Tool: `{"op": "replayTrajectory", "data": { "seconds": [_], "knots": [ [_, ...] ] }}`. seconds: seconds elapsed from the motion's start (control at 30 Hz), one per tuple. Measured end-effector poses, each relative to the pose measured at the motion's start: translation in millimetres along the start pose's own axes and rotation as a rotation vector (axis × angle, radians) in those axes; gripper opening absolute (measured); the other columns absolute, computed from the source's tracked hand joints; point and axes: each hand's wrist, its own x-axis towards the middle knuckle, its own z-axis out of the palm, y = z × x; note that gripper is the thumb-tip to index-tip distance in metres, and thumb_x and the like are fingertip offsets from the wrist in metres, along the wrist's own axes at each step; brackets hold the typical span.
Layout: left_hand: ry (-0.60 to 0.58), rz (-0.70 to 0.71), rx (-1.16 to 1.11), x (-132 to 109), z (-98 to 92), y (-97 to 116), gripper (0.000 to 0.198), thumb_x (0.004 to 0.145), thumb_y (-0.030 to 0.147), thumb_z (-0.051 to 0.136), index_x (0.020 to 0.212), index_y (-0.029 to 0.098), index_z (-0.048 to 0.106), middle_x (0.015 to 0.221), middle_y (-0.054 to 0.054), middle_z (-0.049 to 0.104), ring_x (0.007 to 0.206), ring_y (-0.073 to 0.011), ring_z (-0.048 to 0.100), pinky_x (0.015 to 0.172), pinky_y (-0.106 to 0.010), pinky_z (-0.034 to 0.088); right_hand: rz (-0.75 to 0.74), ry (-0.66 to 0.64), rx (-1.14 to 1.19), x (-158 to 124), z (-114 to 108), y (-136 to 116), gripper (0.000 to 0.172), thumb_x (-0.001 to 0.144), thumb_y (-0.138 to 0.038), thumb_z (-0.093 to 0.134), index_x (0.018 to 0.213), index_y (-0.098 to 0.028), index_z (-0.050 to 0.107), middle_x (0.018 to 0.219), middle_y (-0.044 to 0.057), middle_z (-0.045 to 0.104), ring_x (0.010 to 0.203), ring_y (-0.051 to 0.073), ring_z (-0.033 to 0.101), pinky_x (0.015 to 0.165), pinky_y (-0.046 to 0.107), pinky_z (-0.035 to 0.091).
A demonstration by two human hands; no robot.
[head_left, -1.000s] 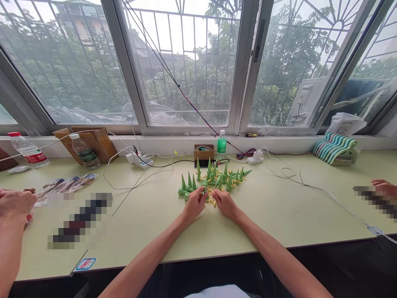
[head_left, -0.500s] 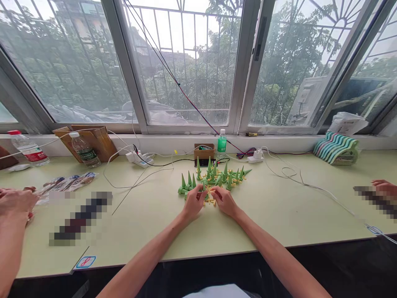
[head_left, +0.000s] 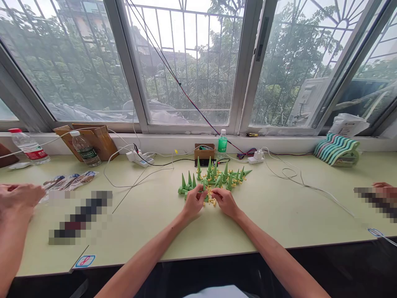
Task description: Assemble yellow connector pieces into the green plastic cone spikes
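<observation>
My left hand is closed around a green plastic plant-watering spike, which is partly covered by the fingers. Close beside it, my right hand pinches what looks like a small yellow plastic valve, mostly hidden at the fingertips. The fingertips of both hands are a short gap apart. Just beyond them, several green spikes stand on their caps with points up, and others lie flat. Small yellow valves are scattered under and between my hands.
A small cardboard box and a green-liquid bottle stand behind the spikes. White cables cross the table. Co-workers' hands show at left and right. Hangers stand back right.
My right fingertips have drawn slightly away from my left hand. The left hand stays nearly still with the spike. The co-worker's hand at left has moved a little to the right.
</observation>
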Motion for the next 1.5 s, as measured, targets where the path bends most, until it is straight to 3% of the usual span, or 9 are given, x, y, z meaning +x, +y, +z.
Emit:
{"op": "replayTrajectory", "data": {
  "seconds": [0.43,0.83,1.23,1.5],
  "knots": [
    [0.023,-0.101,-0.082,2,-2.3,7,0.029,0.087,0.044,0.053,0.081,0.016,0.051,0.073,0.001,0.051,0.048,-0.0044,0.027,0.044,-0.02,0.021,-0.03,0.023,0.024,-1,1,4,0.017,0.092,-0.027,0.054,0.095,-0.019,0.068,0.086,0.005,0.069,0.07,0.015,0.059,0.062,0.025,0.046],
    [-0.005,-0.027,-0.004,-1,-0.2,0,0.022,0.09,0.037,0.049,0.089,0.016,0.051,0.077,0.001,0.054,0.044,-0.0024,0.03,0.044,-0.02,0.02,-0.01,-0.029,-0.045,1,1,2,0.024,0.096,-0.03,0.045,0.082,-0.017,0.06,0.073,0.002,0.06,0.064,0.014,0.05,0.062,0.025,0.039],
    [-0.033,0.028,0.039,-2,-1.0,-4,0.022,0.09,0.038,0.048,0.091,0.016,0.053,0.077,0.001,0.053,0.045,-0.0026,0.036,0.044,-0.017,0.027,-0.012,-0.084,-0.105,-2,2,9,0.038,0.098,-0.034,0.038,0.063,-0.019,0.039,0.059,-0.003,0.04,0.055,0.011,0.034,0.056,0.024,0.027],
    [-0.031,0.063,0.06,-2,-0.5,-3,0.024,0.091,0.04,0.047,0.089,0.017,0.052,0.075,0.001,0.053,0.045,-0.0034,0.037,0.043,-0.017,0.027,0.033,-0.073,-0.091,-2,2,10,0.038,0.098,-0.036,0.036,0.066,-0.018,0.043,0.06,-0.003,0.043,0.056,0.011,0.036,0.056,0.023,0.028]
  ]
}}
